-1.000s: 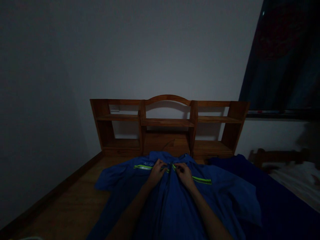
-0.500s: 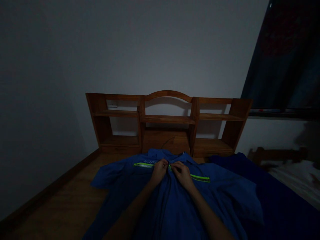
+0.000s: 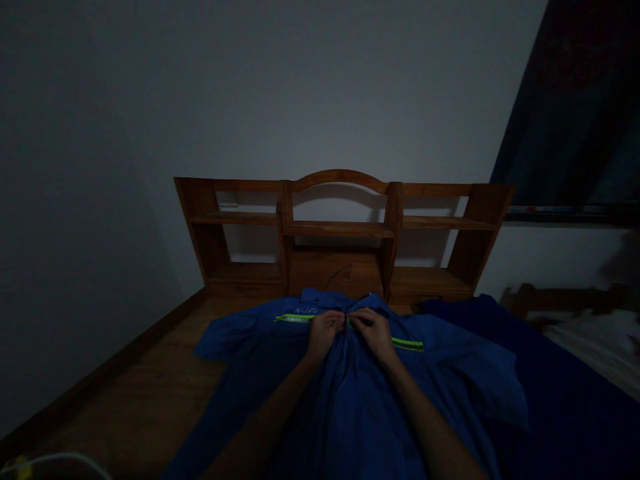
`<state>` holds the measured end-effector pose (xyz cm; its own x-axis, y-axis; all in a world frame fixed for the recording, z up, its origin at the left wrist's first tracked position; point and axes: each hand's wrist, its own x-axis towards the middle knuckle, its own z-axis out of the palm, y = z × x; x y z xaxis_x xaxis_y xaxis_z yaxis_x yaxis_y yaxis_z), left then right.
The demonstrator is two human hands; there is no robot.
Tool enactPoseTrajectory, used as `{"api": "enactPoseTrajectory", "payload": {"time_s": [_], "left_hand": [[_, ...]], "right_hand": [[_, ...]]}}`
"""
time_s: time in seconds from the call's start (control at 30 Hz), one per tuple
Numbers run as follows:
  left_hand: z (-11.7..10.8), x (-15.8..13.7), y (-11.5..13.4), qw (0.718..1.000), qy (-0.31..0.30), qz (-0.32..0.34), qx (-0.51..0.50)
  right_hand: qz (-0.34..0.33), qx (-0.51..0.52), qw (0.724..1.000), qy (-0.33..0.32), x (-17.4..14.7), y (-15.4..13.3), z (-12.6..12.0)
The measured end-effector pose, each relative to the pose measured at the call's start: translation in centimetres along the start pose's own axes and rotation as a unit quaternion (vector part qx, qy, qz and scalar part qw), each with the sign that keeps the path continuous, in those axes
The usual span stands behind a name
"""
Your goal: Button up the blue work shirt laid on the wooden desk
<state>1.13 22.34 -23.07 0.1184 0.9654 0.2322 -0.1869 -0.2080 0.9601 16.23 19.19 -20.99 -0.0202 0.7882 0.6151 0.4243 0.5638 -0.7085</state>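
Note:
A blue short-sleeved work shirt (image 3: pixel 280 393) lies spread out, collar at the far end, with a yellow-green and silver stripe across the chest and pale lettering on its left side. At the front opening, just below the collar, my left hand (image 3: pixel 325 332) pinches the left edge of the cloth. Close beside it my right hand (image 3: pixel 374 333) pinches the other edge, fingers bent. The fingertips almost meet. Whether a button or a zip lies between them is too dark and small to make out.
Behind the shirt stands a wooden headboard (image 3: pixel 340 229) with open shelves, against a pale wall (image 3: pixel 310 87). Dark blue cloth (image 3: pixel 555 380) lies to the right. Wooden boards (image 3: pixel 150 380) show at left. A pale cable (image 3: pixel 65 456) enters at the lower left, and a dark curtain (image 3: pixel 585 120) hangs at right.
The view has shifted slightly, and a pale cable now shows at the lower left. Both hands still pinch the shirt's front edges; the cloth below them is more gathered.

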Motion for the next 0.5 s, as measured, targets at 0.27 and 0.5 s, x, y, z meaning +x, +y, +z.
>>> {"api": "enactPoseTrajectory", "payload": {"time_s": [0.27,0.5], "left_hand": [[1.0,-0.8,0.3,0.999,0.018,0.008,-0.025],[1.1,-1.3,0.2,0.992,0.029,0.077,0.091]], "right_hand": [[0.058,0.025,0.998,-0.008,0.0,0.9,-0.4],[0.067,0.044,0.996,-0.036,0.0,1.1,-0.3]]}}
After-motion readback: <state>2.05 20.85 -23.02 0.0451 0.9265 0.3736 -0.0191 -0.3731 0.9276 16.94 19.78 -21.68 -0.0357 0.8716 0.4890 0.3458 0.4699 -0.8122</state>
